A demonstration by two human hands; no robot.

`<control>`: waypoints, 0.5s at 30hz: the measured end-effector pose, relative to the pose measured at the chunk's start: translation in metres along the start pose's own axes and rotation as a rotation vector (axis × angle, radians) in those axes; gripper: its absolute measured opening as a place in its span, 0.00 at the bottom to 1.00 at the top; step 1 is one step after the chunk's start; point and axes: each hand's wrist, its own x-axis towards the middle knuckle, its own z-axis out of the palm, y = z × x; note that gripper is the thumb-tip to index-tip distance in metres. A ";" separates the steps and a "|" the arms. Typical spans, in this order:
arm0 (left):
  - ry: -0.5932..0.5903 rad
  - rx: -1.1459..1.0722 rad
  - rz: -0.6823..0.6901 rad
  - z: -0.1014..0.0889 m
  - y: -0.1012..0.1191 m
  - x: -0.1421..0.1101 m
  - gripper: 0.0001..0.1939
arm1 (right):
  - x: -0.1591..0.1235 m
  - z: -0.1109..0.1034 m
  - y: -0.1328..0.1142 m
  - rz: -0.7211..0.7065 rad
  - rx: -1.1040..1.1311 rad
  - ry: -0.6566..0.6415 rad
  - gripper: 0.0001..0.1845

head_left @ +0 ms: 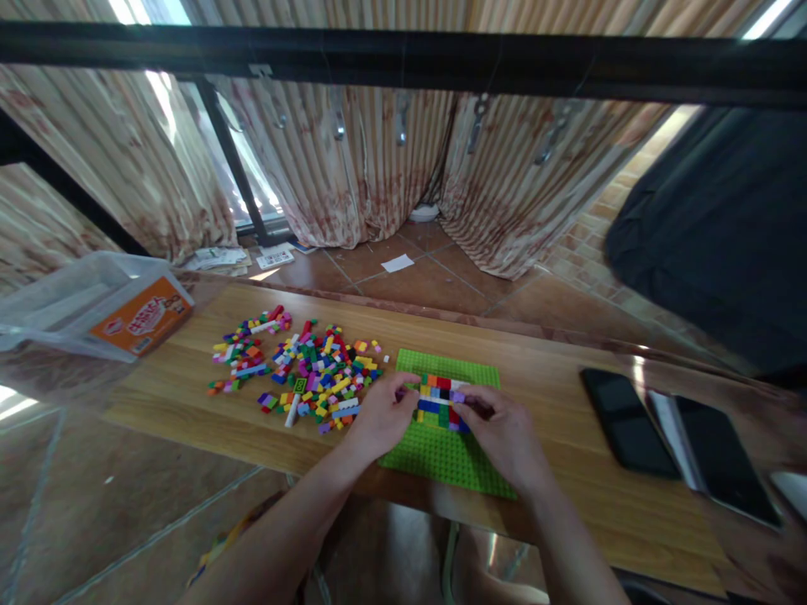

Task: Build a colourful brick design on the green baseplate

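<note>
A bright green studded baseplate (450, 458) lies on the wooden table. On its upper middle sits a block of multicoloured building bricks (432, 405) in rows of red, yellow, white, blue and green. My left hand (384, 413) is at the block's left edge, thumb and fingers pinched; a small dark purple bit shows at the tips, too small to make out. At the block's right side, my right hand (504, 428) pinches at a lavender brick (458, 397), partly hidden by the fingers. Left of the plate, loose bricks (328, 374) are spread in a wide pile.
A clear plastic bin (135, 311) with an orange label stands at the table's left end. On the right lie a black tablet (627, 420) and another dark device (725, 458). A black metal bar (403, 59) crosses above, before striped curtains (353, 176).
</note>
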 end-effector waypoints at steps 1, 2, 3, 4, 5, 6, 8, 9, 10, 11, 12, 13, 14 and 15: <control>0.000 0.006 0.006 0.001 0.000 0.000 0.17 | 0.002 0.001 0.000 -0.014 -0.025 0.002 0.15; -0.002 0.011 0.011 0.001 0.000 0.000 0.17 | 0.003 0.001 -0.001 -0.032 -0.061 0.003 0.15; -0.002 0.015 0.015 0.001 0.000 0.001 0.17 | 0.004 0.001 -0.002 -0.054 -0.101 0.003 0.14; -0.003 0.017 0.020 0.002 0.000 0.001 0.16 | 0.005 0.000 -0.002 -0.077 -0.139 0.005 0.14; -0.010 0.017 0.028 0.002 0.000 0.001 0.16 | 0.006 -0.001 -0.003 -0.097 -0.172 0.008 0.14; -0.025 0.013 0.038 0.002 0.001 0.001 0.16 | 0.006 -0.002 -0.003 -0.112 -0.199 0.012 0.14; -0.073 0.005 0.062 0.003 0.003 0.000 0.15 | 0.007 -0.004 -0.003 -0.123 -0.255 0.033 0.15; -0.104 0.005 0.075 0.003 0.005 -0.001 0.15 | 0.007 -0.004 -0.002 -0.123 -0.286 0.043 0.15; -0.135 0.009 0.084 0.003 0.007 -0.003 0.16 | 0.007 -0.005 -0.001 -0.123 -0.314 0.051 0.15; -0.162 0.015 0.091 0.003 0.009 -0.004 0.16 | 0.007 -0.005 0.001 -0.125 -0.338 0.055 0.15; -0.183 0.021 0.097 0.004 0.011 -0.005 0.17 | 0.007 -0.006 0.003 -0.131 -0.355 0.056 0.15; -0.202 0.024 0.103 0.004 0.014 -0.007 0.18 | 0.008 -0.006 0.005 -0.141 -0.365 0.057 0.15; -0.223 0.026 0.110 0.004 0.015 -0.008 0.18 | 0.008 -0.006 0.006 -0.151 -0.371 0.055 0.15; -0.241 0.027 0.117 0.003 0.017 -0.009 0.18 | 0.007 -0.006 0.008 -0.160 -0.373 0.055 0.15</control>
